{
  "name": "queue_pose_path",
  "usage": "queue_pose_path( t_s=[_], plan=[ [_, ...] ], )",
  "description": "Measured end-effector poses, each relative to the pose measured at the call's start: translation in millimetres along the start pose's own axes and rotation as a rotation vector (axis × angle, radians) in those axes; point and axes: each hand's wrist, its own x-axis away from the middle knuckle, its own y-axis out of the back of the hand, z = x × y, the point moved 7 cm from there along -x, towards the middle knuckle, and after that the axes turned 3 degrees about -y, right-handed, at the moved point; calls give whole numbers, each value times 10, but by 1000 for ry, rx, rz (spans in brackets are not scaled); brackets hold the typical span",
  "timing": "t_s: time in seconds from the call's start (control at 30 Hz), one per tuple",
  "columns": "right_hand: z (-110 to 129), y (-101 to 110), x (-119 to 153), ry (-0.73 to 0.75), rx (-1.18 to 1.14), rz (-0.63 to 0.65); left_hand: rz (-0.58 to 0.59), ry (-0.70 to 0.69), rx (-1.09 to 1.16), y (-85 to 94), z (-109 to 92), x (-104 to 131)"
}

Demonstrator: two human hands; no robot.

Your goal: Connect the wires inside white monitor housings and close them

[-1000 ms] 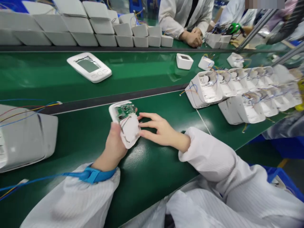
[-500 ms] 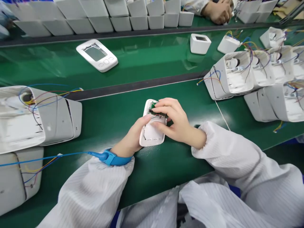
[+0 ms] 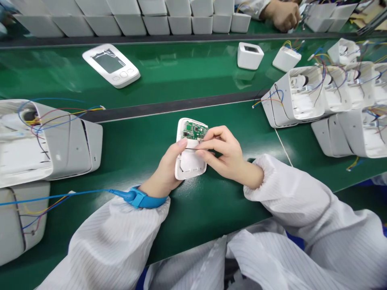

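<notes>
A white plastic housing half (image 3: pixel 190 168) lies in my left hand (image 3: pixel 167 167), whose thumb presses on its left edge. At its upper end sits a green circuit board (image 3: pixel 196 130), face up, with small parts on it. My right hand (image 3: pixel 224 153) is closed at the housing's right side. Its fingertips pinch a thin dark wire (image 3: pixel 191 149) that runs across the housing just below the board. The fingers hide the wire's right end and the board's lower right corner. A blue corded strap (image 3: pixel 146 200) circles my left wrist.
A white display unit (image 3: pixel 111 65) and a small white box with a window (image 3: pixel 250 55) stand beyond the dark rail (image 3: pixel 169 103). Large white casings with loose wires flank me, left (image 3: pixel 75 141) and right (image 3: pixel 279 106). Another person's hand (image 3: pixel 282 16) is at the far side.
The circuit board has gone from tilted under my right fingers to lying flatter and in plain view. My right fingers have shifted from the board's top to its lower edge.
</notes>
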Motion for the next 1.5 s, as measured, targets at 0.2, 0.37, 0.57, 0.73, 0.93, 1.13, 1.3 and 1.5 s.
queue_pose_path(
  t_s=[0.2, 0.37, 0.57, 0.73, 0.93, 1.13, 1.3, 1.5],
  plan=[
    [-98, -42, 6, -155, -70, 24, 16, -162, -121, 32, -35, 8],
    [-116, -45, -7, -211, -237, 33, 96, -358, -265, 54, -78, 88],
    [-275, -156, 48, -539, -622, 84, 212, -600, -488, -45, -180, 160],
    [-365, -269, 91, -767, -936, 94, 242, -640, -618, -131, -238, 189],
    [-364, -421, 166, -1006, -1199, 256, 232, -738, -740, -238, -349, 255],
    [-357, -461, 185, -1028, -1222, 323, 200, -733, -752, -231, -350, 293],
    [-357, -374, 129, -801, -1005, 229, 103, -629, -684, -75, -273, 245],
    [-162, -137, 59, -378, -431, 98, 82, -380, -409, 44, -128, 124]
  ],
)
